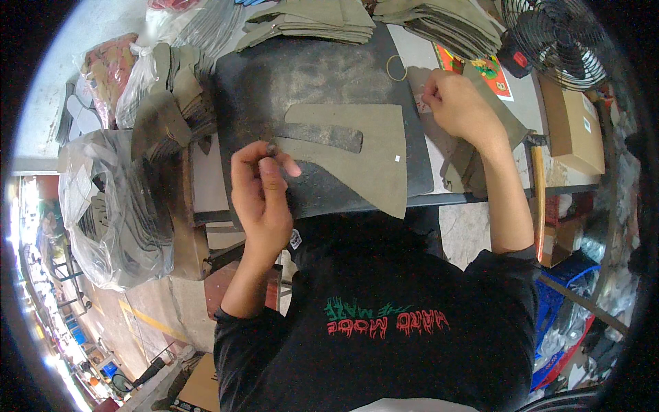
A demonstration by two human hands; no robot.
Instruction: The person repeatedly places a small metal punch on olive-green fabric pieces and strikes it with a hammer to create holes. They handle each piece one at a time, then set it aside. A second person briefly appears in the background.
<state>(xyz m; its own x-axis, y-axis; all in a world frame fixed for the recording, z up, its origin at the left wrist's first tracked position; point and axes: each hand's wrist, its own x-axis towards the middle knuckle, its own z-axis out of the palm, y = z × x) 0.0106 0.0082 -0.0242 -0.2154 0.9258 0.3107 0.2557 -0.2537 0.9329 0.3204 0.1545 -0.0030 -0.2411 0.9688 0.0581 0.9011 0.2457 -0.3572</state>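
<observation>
My left hand (264, 189) is raised over the near left part of a black mat (309, 82). Its fingers are pinched around a small dark bit (272, 150) whose kind I cannot make out. Just beyond those fingers, an olive-grey fabric panel (377, 154) lies flat on the mat, with a dark, worn, curved strip (326, 136) on top. To the right of the mat, my right hand (461, 103) hovers with fingers curled in; whatever they may hold is hidden. Below that hand lie folded olive fabric pieces (468, 168).
Fabric stacks (309, 24) line the far edge. A black fan (559, 34) and cardboard box (573, 130) stand at right, near a wooden handle (538, 199). A thin yellowish loop (396, 68) lies at the mat's edge. Fabric pieces (182, 89) and a clear plastic bag (117, 213) occupy the left.
</observation>
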